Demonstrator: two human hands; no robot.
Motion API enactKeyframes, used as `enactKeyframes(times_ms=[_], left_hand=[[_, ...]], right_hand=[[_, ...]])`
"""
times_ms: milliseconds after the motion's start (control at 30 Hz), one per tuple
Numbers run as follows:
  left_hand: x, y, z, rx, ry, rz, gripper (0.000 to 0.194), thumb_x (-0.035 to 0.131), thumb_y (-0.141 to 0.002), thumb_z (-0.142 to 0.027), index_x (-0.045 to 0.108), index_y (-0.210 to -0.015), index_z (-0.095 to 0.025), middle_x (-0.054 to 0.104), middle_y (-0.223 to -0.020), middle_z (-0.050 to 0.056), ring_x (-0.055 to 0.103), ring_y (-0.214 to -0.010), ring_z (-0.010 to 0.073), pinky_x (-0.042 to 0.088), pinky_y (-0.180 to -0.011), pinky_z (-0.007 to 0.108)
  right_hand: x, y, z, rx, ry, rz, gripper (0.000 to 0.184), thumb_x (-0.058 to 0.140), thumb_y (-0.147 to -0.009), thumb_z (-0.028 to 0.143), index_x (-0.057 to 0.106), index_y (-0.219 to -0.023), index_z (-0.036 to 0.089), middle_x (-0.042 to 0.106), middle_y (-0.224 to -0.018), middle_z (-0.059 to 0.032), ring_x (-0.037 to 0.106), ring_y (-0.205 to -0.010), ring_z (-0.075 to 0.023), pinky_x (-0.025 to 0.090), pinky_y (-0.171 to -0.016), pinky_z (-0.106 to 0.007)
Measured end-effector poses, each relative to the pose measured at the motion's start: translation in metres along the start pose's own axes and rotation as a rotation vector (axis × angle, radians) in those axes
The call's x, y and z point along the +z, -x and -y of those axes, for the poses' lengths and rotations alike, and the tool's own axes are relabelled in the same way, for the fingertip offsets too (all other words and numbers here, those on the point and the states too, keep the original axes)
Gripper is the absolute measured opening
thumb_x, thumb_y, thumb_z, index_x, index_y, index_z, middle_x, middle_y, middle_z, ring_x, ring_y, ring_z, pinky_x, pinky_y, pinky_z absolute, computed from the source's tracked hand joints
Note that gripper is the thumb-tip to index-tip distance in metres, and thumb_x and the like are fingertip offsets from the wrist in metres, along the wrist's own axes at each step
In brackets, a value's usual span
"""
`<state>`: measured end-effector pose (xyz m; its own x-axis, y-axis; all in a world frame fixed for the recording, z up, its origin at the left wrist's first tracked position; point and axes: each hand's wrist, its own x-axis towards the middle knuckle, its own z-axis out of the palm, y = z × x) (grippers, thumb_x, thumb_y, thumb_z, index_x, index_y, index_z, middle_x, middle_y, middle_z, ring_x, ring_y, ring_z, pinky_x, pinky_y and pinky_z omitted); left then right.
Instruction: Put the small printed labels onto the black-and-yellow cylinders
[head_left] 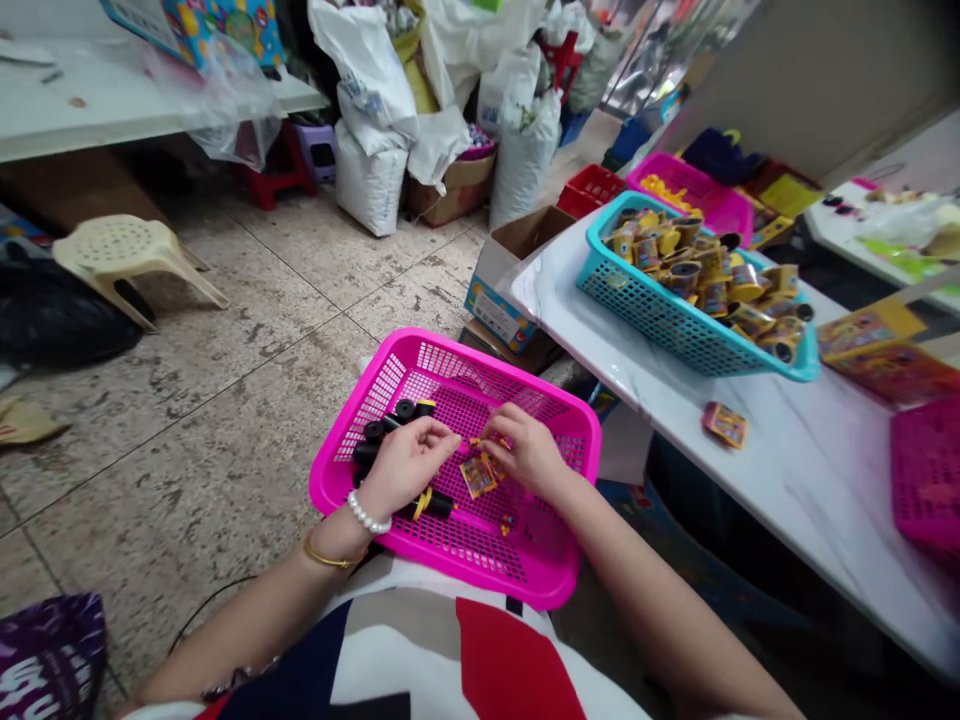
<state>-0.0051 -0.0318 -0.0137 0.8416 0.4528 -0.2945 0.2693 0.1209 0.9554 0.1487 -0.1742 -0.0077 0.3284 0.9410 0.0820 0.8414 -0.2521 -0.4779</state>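
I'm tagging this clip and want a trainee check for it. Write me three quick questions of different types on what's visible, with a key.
1. True or false: the turquoise basket is empty.
2. Which wrist wears the white beaded bracelet? A) right B) left C) both
3. Fill in: in the pink basket beneath the left hand and right hand, the black cylinders lie mostly on the ____ hand's side.

Key:
1. False; it is heaped with yellow printed pieces.
2. B
3. left
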Motion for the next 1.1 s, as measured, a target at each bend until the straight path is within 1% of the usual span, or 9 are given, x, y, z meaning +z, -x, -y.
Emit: enactKeyframes(times_ms=[100,233,400,533,667,800,900,1000,1100], left_hand=[[0.001,0.0,-0.002,0.046,-0.006,0.027,0.034,0.065,-0.079,-0.048,0.065,-0.086,-0.015,0.063,-0.075,0.003,0.052,-0.062,0.0126,0.041,-0.056,0.023],[0.001,0.001,-0.008,0.057,0.052,0.052,0.031,0.067,-0.078,-0.044,0.069,-0.085,-0.014,0.064,-0.075,0.004,0.051,-0.061,0.0125,0.039,-0.055,0.023],[0.001,0.004,-0.013,0.005,0.115,0.046,0.024,0.067,-0.077,-0.038,0.067,-0.078,-0.014,0.059,-0.065,0.0,0.045,-0.052,0.0094,0.033,-0.047,0.021],[0.005,0.007,-0.009,-0.003,0.026,0.086,0.026,0.062,-0.081,-0.038,0.06,-0.069,-0.016,0.054,-0.054,-0.002,0.048,-0.049,0.0103,0.036,-0.048,0.021],[0.008,0.009,0.0,0.045,-0.12,0.106,0.038,0.052,-0.089,-0.045,0.055,-0.063,-0.017,0.055,-0.051,-0.002,0.051,-0.049,0.0114,0.038,-0.05,0.021],[0.01,0.009,0.004,0.062,-0.218,0.145,0.041,0.049,-0.091,-0.048,0.058,-0.064,-0.018,0.057,-0.05,-0.001,0.053,-0.047,0.012,0.038,-0.05,0.021],[0.012,0.01,0.003,0.054,-0.291,0.177,0.041,0.05,-0.09,-0.05,0.065,-0.07,-0.018,0.058,-0.048,-0.001,0.056,-0.046,0.0136,0.038,-0.049,0.022],[0.014,0.012,0.001,0.03,-0.258,0.169,0.034,0.056,-0.087,-0.049,0.069,-0.086,-0.017,0.063,-0.055,0.0,0.06,-0.048,0.0152,0.04,-0.048,0.023],[0.014,0.015,-0.005,0.039,-0.128,0.082,0.031,0.06,-0.085,-0.045,0.067,-0.094,-0.017,0.064,-0.062,0.0,0.058,-0.05,0.0138,0.04,-0.048,0.022]], right_hand=[[-0.011,0.003,0.014,-0.045,-0.157,-0.157,0.002,0.061,-0.088,0.019,0.063,-0.089,0.02,0.058,-0.094,-0.0047,0.058,-0.086,-0.0159,0.047,-0.076,-0.027],[-0.008,0.005,0.033,-0.043,-0.258,-0.199,0.002,0.06,-0.088,0.02,0.062,-0.087,0.02,0.059,-0.093,-0.0059,0.059,-0.087,-0.0173,0.05,-0.076,-0.03],[0.003,0.008,0.041,0.4,-0.764,-0.199,0.03,0.071,-0.077,0.034,0.058,-0.1,0.02,0.065,-0.087,-0.0039,0.063,-0.072,-0.0161,0.053,-0.065,-0.029],[0.011,0.015,0.041,0.601,-1.0,-0.069,0.031,0.071,-0.074,0.044,0.056,-0.077,0.018,0.061,-0.062,0.0012,0.057,-0.052,-0.0131,0.047,-0.049,-0.024],[0.015,0.023,0.038,0.575,-0.86,-0.033,0.031,0.06,-0.084,0.044,0.059,-0.069,0.017,0.056,-0.056,0.002,0.049,-0.048,-0.0114,0.037,-0.045,-0.022],[0.014,0.03,0.027,0.417,-0.374,-0.035,0.03,0.052,-0.089,0.03,0.062,-0.064,0.018,0.058,-0.065,-0.0022,0.055,-0.064,-0.0153,0.042,-0.059,-0.025],[0.009,0.034,0.018,0.423,-0.041,-0.045,0.023,0.049,-0.088,0.018,0.072,-0.085,0.017,0.063,-0.078,-0.0064,0.058,-0.073,-0.0183,0.044,-0.069,-0.029],[0.001,0.035,0.013,0.482,-0.059,-0.152,0.023,0.051,-0.087,0.019,0.071,-0.098,0.018,0.068,-0.087,-0.0074,0.062,-0.08,-0.0201,0.046,-0.076,-0.031],[-0.009,0.033,0.017,0.531,-0.364,-0.267,0.016,0.06,-0.084,0.032,0.069,-0.082,0.018,0.068,-0.079,-0.0051,0.062,-0.074,-0.0198,0.047,-0.069,-0.031]])
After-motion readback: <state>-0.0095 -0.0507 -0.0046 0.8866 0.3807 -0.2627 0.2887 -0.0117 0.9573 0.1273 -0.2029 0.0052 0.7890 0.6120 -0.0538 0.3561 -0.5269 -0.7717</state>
